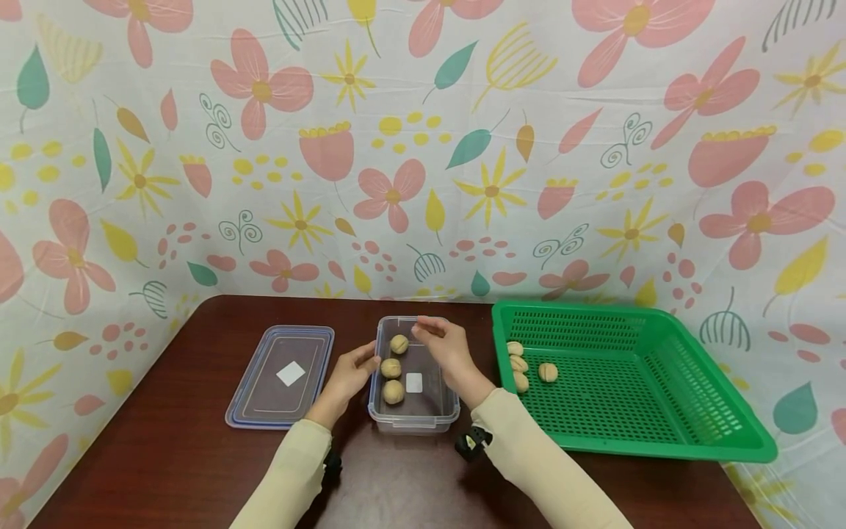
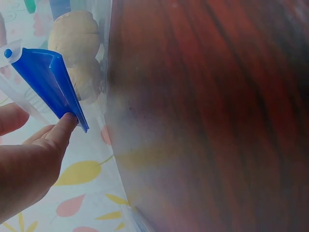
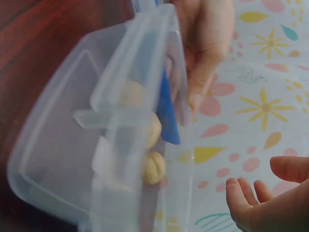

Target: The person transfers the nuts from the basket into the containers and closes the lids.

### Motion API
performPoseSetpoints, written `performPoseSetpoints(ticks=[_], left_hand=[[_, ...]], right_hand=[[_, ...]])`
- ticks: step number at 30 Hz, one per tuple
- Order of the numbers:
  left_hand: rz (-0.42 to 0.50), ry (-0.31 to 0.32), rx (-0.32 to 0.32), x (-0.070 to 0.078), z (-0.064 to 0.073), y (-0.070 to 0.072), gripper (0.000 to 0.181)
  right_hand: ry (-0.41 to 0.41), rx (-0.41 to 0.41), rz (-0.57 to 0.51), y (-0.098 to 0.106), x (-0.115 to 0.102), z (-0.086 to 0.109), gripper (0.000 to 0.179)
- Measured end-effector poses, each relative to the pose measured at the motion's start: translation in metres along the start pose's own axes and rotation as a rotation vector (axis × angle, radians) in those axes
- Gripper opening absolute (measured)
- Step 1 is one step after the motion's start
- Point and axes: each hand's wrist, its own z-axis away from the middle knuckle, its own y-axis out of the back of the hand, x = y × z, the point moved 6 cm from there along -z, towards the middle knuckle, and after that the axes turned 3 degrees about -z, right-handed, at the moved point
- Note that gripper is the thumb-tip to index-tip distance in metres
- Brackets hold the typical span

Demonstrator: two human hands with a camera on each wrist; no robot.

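A clear plastic food container holds three walnuts in a row along its left side. Beside its left rim is my left hand, a fingertip touching the edge of the blue side latch, which stands out from the wall. The thumb is apart from the latch in the left wrist view. My right hand hovers over the container's far right part, fingers loosely extended. Nothing is between the fingers and thumb of that hand in the right wrist view.
A blue-edged lid with a white label lies left of the container. To the right stands a green plastic basket with several walnuts near its left wall. A floral cloth hangs behind the dark wooden table.
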Motion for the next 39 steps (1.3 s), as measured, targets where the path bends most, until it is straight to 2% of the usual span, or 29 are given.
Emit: performPoseSetpoints(ticks=[13,20,27,39], left_hand=[[-0.011,-0.012,0.000,-0.002,-0.001,0.000,0.042],[-0.032,-0.056,0.003,0.004,0.003,0.001,0.042],[-0.016,-0.009,0.005,0.000,0.000,0.000,0.042],[-0.021,-0.006,0.013,0.000,0.000,0.000,0.042]], right_hand=[[0.005,-0.040,0.039,0.022,-0.035,-0.011,0.039],[0.020,-0.043,0.077,0.043,-0.048,-0.019,0.040],[0.054,-0.097,0.069,0.067,-0.053,-0.023,0.046],[0.106,-0.144,0.020,0.123,-0.057,-0.028,0.054]])
